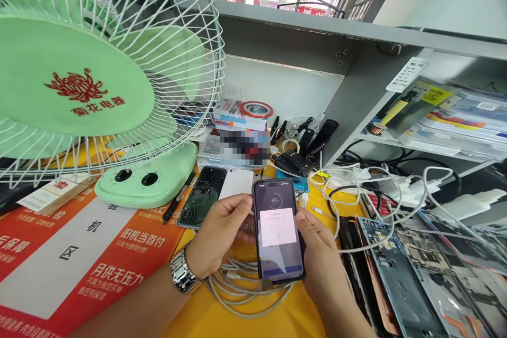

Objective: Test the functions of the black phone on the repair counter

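A smartphone [277, 264] in a dark case is held upright between my two hands, its screen lit with a white pop-up box and a 65% ring above it. My left hand [222, 227] grips its left edge, thumb near the upper corner and fingers partly hidden behind. Around the right edge closes my right hand [319, 245], thumb at the side of the screen. Just behind my left hand lie a phone with a cracked dark face [204, 195] and a white phone [236, 184]. A coiled pale cable [237, 298] rests on the yellow surface below.
A green fan [146, 179] fills the left side, over a red and white printed mat [91, 269]. Dismantled phone parts [402, 274] are stacked at right, with tangled white cables [380, 174] behind them. A tape roll [256, 110] sits on boxes at the back, before a grey shelf [364, 74].
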Motion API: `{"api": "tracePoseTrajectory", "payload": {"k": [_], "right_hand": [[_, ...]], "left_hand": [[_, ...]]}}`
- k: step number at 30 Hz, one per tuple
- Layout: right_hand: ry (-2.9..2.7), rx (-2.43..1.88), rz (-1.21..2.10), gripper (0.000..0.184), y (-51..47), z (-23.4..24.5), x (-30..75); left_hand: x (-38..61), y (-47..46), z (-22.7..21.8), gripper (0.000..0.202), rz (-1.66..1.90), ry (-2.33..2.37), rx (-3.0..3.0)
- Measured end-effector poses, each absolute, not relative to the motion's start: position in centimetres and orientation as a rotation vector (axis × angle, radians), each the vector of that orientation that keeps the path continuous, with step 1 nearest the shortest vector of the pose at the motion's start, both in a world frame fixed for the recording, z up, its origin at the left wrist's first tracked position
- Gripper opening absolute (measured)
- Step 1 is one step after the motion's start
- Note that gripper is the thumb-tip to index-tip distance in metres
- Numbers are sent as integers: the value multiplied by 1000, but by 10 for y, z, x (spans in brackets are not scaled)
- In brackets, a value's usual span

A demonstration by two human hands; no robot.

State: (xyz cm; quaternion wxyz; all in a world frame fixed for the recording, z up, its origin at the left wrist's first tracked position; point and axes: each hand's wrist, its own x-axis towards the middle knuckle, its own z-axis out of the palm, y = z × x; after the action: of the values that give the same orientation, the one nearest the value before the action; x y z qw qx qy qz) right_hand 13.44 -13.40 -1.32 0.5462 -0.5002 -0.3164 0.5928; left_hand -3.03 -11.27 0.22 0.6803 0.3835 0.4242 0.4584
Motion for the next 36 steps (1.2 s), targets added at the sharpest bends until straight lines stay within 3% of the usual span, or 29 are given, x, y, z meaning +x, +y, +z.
{"api": "tracePoseTrajectory", "payload": {"k": [18,26,36], "right_hand": [[-777,-1168,1349,34,-134,-17,133],[-1037,-1241,1255,40,-134,-17,136],[-1108,-1287,1131,35,-135,-8,135]], "left_hand": [[-25,-114,2,29,1151,1035,783],[-27,-111,-4,33,1164,1032,662],[-32,-110,2,28,1120,968,613]]}}
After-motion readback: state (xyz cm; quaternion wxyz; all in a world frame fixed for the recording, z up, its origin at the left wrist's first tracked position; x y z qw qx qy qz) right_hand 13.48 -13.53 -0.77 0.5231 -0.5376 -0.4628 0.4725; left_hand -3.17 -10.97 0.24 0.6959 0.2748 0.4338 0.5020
